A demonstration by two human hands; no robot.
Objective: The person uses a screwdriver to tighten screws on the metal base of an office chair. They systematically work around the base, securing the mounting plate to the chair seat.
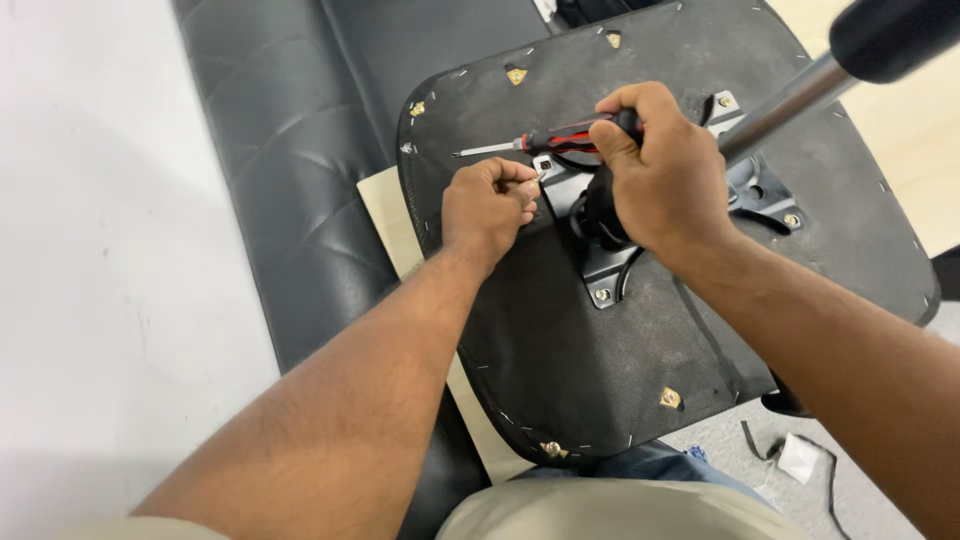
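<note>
An upturned office chair seat (600, 350) lies in front of me, its black fabric underside stapled round the edge. A black metal mounting plate (600, 270) is bolted to its middle, and a chrome gas cylinder (780, 105) rises from it to the upper right. My right hand (660, 170) grips a red-and-black screwdriver (545, 142), its tip pointing left. My left hand (490, 205) pinches a small screw (538, 178) between its fingertips at the plate's left corner.
A black quilted leather cushion (290, 150) lies under and left of the seat on a white surface (90, 250). Brass fittings (670, 398) dot the seat's edge. A pale board (385, 215) shows beneath. Scraps of white paper (800, 458) lie on the grey floor at lower right.
</note>
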